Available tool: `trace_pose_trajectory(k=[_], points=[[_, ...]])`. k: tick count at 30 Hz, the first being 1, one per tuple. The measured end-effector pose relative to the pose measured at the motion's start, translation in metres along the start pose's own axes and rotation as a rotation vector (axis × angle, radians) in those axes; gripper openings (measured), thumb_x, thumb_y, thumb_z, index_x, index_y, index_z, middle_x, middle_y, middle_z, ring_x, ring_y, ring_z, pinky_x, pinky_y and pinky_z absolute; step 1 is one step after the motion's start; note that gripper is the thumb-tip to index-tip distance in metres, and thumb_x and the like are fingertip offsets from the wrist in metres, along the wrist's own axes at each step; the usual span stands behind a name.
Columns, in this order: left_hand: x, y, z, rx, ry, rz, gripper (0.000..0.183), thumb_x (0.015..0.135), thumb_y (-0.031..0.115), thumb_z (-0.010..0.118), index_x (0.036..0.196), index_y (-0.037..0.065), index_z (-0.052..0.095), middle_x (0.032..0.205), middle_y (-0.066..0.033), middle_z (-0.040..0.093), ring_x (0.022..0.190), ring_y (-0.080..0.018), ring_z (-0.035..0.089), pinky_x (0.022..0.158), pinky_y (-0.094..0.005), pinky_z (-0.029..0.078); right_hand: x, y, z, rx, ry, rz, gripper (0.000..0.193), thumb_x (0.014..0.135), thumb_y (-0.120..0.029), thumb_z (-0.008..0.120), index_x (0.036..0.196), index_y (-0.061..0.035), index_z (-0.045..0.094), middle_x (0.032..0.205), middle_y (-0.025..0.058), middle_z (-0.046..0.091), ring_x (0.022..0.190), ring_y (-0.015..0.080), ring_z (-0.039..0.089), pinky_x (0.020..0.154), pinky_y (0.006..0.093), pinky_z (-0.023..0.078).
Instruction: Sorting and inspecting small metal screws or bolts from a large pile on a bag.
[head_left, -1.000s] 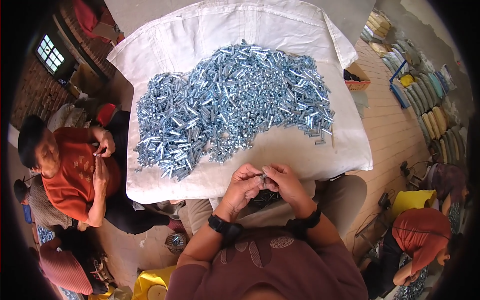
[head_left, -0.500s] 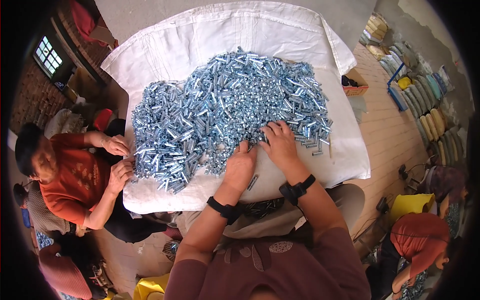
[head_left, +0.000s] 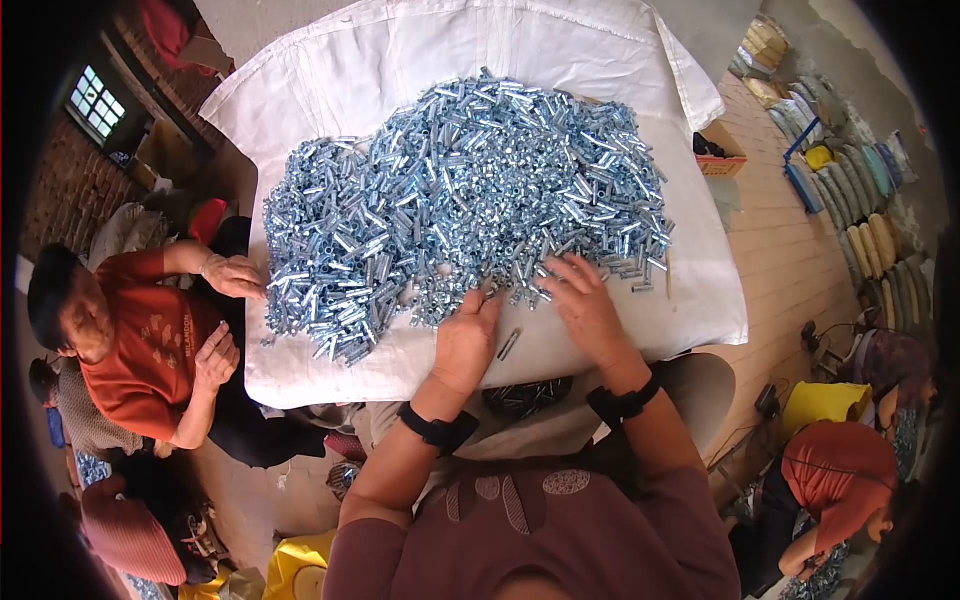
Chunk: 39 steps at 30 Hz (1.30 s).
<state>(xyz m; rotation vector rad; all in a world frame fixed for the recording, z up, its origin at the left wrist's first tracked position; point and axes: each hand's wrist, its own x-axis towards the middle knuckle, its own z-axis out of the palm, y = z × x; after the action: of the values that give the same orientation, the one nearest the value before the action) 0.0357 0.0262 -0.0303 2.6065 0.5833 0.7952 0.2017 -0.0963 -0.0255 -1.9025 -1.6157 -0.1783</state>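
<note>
A wide heap of small shiny metal sleeves and short nut-like pieces covers the white cloth in front of me. My left hand is at the heap's near edge, thumb and fingers pinched together; metal shows at the fingertips, but what they hold cannot be made out. To its right, my right hand has its fingers apart over the near pieces, with nothing seen in its grip. A single loose sleeve lies on the cloth between my hands, apart from the heap.
A co-worker in an orange shirt sits at the left edge of the cloth, hands beside the heap. Below the cloth's near edge is a dark container of metal pieces. A cardboard box and stacked sacks stand at right.
My right hand has moved slightly right, away from the left, and its fingers have spread. The co-worker's nearer hand has drawn back from the cloth. The whole view has shifted a little.
</note>
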Motion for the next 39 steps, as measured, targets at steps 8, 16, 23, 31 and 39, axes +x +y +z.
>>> trace_pose_trajectory(k=[8, 16, 23, 31, 39], points=[[-0.002, -0.008, -0.003, -0.171, 0.046, -0.12, 0.015, 0.073, 0.0, 0.061, 0.086, 0.007, 0.06, 0.085, -0.011, 0.056, 0.064, -0.0312, 0.059, 0.057, -0.0348, 0.049, -0.006, -0.003, -0.01, -0.01, 0.155, 0.202, 0.024, 0.076, -0.005, 0.061, 0.1, -0.008, 0.061, 0.103, 0.0085, 0.059, 0.1, 0.0299, 0.051, 0.088, 0.0389, 0.041], [-0.014, -0.013, -0.014, -0.931, 0.078, -0.488, 0.009, 0.08, -0.002, 0.063, 0.081, 0.002, 0.055, 0.08, -0.0055, 0.064, 0.053, -0.0066, 0.052, 0.046, -0.0213, 0.041, 0.006, -0.029, 0.018, -0.236, 0.061, 0.072, 0.009, 0.072, -0.007, 0.06, 0.074, -0.0071, 0.052, 0.075, 0.0059, 0.053, 0.074, 0.0239, 0.054, 0.064, 0.0363, 0.046], [-0.025, -0.008, -0.032, -1.294, 0.016, -0.649, 0.01, 0.083, 0.003, 0.063, 0.079, 0.008, 0.055, 0.069, -0.0015, 0.06, 0.044, -0.0016, 0.039, 0.037, -0.0166, 0.026, 0.012, -0.039, 0.028, -0.417, -0.092, 0.245, 0.008, 0.076, -0.004, 0.052, 0.083, -0.0061, 0.048, 0.081, 0.0099, 0.054, 0.075, 0.0257, 0.06, 0.058, 0.0344, 0.051], [-0.041, 0.009, -0.035, -1.526, -0.028, -0.893, 0.004, 0.085, 0.008, 0.062, 0.086, 0.005, 0.062, 0.069, -0.0007, 0.057, 0.045, -0.003, 0.039, 0.038, -0.017, 0.025, 0.008, -0.048, 0.015, -0.254, 0.006, 0.319, 0.03, 0.078, -0.004, 0.053, 0.108, -0.0048, 0.053, 0.087, 0.0157, 0.056, 0.065, 0.0314, 0.06, 0.056, 0.0362, 0.051], [-0.044, 0.029, -0.045, -1.562, -0.074, -0.832, 0.016, 0.086, 0.003, 0.057, 0.101, -0.002, 0.062, 0.079, -0.0059, 0.061, 0.056, -0.0069, 0.049, 0.044, -0.018, 0.038, -0.026, -0.066, -0.006, 1.071, 0.07, 0.791, 0.019, 0.087, -0.014, 0.058, 0.098, 0.0011, 0.059, 0.081, 0.0059, 0.062, 0.065, 0.0115, 0.06, 0.054, 0.0228, 0.046]])
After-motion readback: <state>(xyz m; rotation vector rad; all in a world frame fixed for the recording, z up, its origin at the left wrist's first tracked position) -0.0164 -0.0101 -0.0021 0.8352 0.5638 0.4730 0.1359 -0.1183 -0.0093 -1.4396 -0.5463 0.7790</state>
